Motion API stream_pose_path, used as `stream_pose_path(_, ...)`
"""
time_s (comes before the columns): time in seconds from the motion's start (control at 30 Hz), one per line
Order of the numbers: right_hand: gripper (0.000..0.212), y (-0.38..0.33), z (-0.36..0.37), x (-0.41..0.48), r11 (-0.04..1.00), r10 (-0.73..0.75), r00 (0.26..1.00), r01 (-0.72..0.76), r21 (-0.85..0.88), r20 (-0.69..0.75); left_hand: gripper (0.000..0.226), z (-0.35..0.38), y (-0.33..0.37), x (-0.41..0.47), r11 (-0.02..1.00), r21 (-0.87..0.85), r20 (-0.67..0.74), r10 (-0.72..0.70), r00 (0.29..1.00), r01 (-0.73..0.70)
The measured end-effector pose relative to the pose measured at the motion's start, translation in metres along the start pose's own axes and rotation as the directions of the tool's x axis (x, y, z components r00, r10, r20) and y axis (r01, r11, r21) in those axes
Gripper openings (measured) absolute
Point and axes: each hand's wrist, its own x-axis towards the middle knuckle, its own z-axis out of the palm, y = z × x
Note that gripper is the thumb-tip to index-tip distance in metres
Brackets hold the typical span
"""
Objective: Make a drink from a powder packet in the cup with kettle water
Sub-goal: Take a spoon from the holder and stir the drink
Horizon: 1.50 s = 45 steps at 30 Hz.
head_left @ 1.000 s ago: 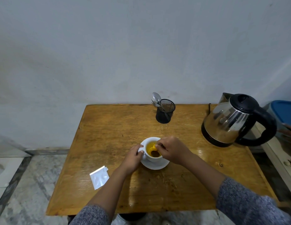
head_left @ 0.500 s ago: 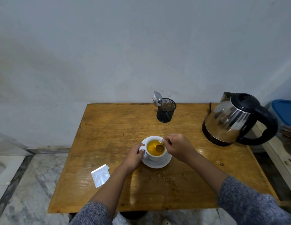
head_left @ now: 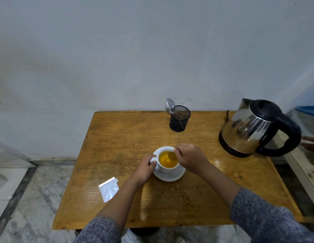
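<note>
A white cup (head_left: 167,168) full of orange-yellow drink stands on a white saucer (head_left: 170,176) in the middle of the wooden table (head_left: 117,137). My left hand (head_left: 144,168) pinches the cup's handle on its left side. My right hand (head_left: 191,158) hovers over the cup's right rim, fingers closed on a spoon (head_left: 171,155) whose bowl dips into the liquid. A torn white powder packet (head_left: 109,189) lies flat near the table's front left. The steel kettle (head_left: 252,128) with black lid and handle stands at the right.
A black mesh holder (head_left: 180,118) with a spoon and fork stands at the table's back edge, against the grey wall. A blue object (head_left: 308,110) shows past the kettle on the right. The tiled floor lies to the left of the table.
My right hand has shifted from over the cup toward its right rim, and the spoon has moved round inside the liquid. My left hand stays on the handle.
</note>
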Motion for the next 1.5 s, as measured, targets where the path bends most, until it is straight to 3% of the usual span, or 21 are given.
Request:
stream_pose_path(0.2,0.031,-0.004,0.001,-0.010,0.999,-0.033,0.999,0.031,0.041,0.029,0.016,0.000,-0.001,0.000,1.000,0.004,0.001,0.029,1.000,-0.029)
stream_pose_path(0.57,0.035,-0.006,0.002,-0.004,1.000,-0.023,1.000,0.023,-0.013,0.013,0.024,0.000,-0.001,0.000,1.000,0.014,0.001,0.004,1.000,-0.004)
stream_pose_path(0.9,0.032,-0.017,0.006,-0.011,0.994,-0.102,0.991,0.097,0.057,0.086,0.017,0.001,0.004,-0.002,0.999,-0.030,-0.003,0.027,1.000,-0.027)
stream_pose_path(1.13,0.039,-0.013,0.006,0.002,0.998,-0.065,0.998,0.065,-0.007,0.000,0.019,0.001,0.005,-0.003,1.000,-0.029,-0.013,0.008,1.000,-0.008)
stream_pose_path(1.3,0.034,0.000,-0.002,-0.002,1.000,-0.016,0.999,0.016,0.001,0.039,0.022,0.001,0.004,-0.003,1.000,-0.001,-0.018,-0.018,1.000,0.018)
stream_pose_path(1.5,0.031,-0.011,0.002,-0.009,0.994,-0.103,0.991,0.100,0.036,0.087,0.024,0.003,0.005,-0.001,1.000,0.015,-0.023,-0.013,1.000,0.013)
